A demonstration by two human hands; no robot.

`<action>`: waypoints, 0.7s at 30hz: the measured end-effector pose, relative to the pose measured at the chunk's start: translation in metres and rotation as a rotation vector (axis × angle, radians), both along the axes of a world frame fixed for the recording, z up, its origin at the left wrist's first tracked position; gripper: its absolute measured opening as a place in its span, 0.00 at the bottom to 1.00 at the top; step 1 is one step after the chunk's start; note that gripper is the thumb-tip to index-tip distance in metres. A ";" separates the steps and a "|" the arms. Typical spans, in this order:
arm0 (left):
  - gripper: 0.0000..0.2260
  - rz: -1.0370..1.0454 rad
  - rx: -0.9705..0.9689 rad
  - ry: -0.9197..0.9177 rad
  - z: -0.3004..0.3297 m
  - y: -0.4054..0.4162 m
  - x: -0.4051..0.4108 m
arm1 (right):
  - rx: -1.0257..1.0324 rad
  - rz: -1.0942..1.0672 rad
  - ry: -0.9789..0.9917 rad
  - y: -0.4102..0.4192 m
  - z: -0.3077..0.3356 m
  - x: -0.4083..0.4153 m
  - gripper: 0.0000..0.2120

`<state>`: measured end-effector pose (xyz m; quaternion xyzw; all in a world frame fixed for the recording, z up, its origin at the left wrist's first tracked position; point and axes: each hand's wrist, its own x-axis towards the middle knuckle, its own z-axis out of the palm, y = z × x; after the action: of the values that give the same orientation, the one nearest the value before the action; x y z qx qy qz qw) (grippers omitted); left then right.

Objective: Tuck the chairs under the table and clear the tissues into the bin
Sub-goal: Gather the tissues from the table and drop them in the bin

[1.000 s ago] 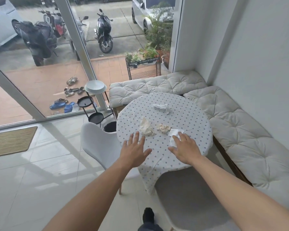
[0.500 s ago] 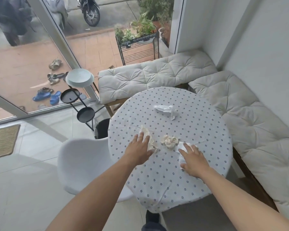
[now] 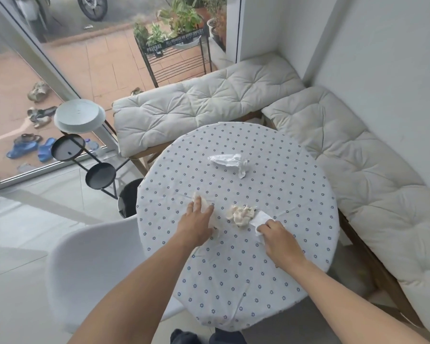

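The round counter (image 3: 236, 269) wears a pale cloth dotted with small blue flowers, hanging over its rim all round; a white crumpled tissue (image 3: 230, 162) lies toward the far side, alone; nearer, a cream wad (image 3: 241, 214) sits just beside a flat white tissue (image 3: 260, 219) on its right; a fourth tissue (image 3: 205, 203) lies left of the wad, mostly hidden under a hand; the near half of the cloth is bare.

white walls (image 3: 382, 45), pale tiled floor (image 3: 23, 244), 2 cushioned benches (image 3: 196, 105), glass door (image 3: 72, 58).
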<state>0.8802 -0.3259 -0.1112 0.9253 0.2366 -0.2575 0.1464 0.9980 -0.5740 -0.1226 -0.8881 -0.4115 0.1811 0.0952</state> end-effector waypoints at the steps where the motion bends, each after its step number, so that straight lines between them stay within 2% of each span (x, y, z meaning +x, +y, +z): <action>1: 0.31 0.014 -0.015 -0.009 -0.002 0.001 0.001 | 0.052 -0.004 -0.003 0.005 0.003 0.001 0.14; 8: 0.05 0.030 -0.009 -0.236 -0.012 0.006 -0.002 | 0.344 0.055 -0.003 0.033 0.016 0.005 0.13; 12: 0.09 0.026 -0.034 -0.331 -0.006 0.012 -0.001 | 0.383 0.073 -0.012 0.048 0.009 0.005 0.12; 16: 0.08 0.024 -0.064 -0.414 0.000 0.022 0.007 | 0.290 0.083 -0.071 0.062 -0.002 0.010 0.11; 21: 0.06 0.028 -0.056 -0.517 0.010 0.034 0.024 | 0.152 0.130 -0.010 0.075 -0.013 0.016 0.23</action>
<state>0.9043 -0.2914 -0.1013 0.9526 0.1968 -0.0168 0.2313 1.0139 -0.4988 -0.1352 -0.8507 -0.4812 0.1506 0.1484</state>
